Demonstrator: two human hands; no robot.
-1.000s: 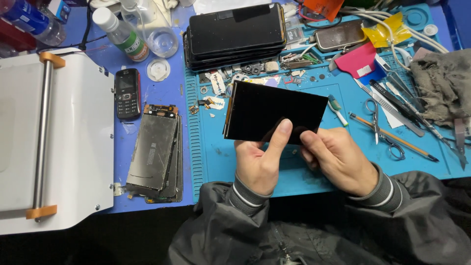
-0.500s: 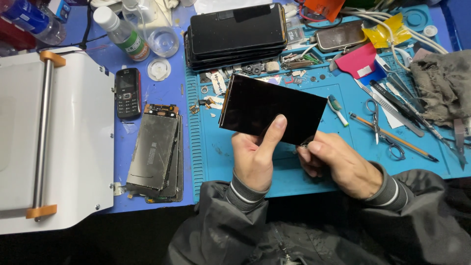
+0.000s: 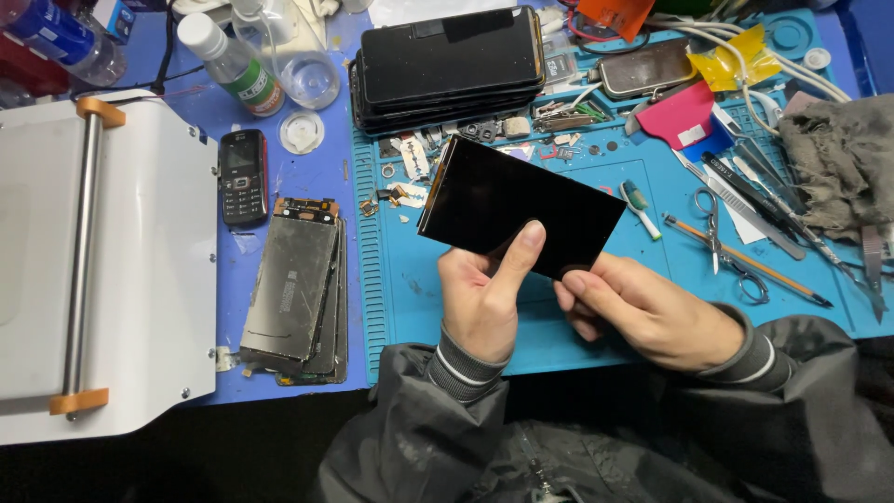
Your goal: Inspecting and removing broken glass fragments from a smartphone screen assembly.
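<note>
Surface: blue desk with a teal work mat over its middle and right; both crowded with parts and tools.
Left hand: my left hand grips the black glass panel from below, thumb pressed flat on its dark face, fingers behind it.
Right hand: my right hand pinches the panel's lower right corner between thumb and fingers.
Panel place: held tilted above the middle of the mat, clear of it, long side running from upper left down to lower right.
Labels: clear bottle near the desk's far left edge has a white cap and a green-and-white band label; a second bottle in the far left corner has a blue label.
Containers: clear round vessel just beside the capped bottle; I cannot tell what is in it.
Stacks: pile of dark phone screens at the mat's far edge; stack of bare grey panels on the desk, left of the mat.
Near items: small black keypad phone between bottle and grey stack; white machine with orange-capped roller along the desk's left edge.
Right side: scissors, pencil, grey rag at the right edge.
</note>
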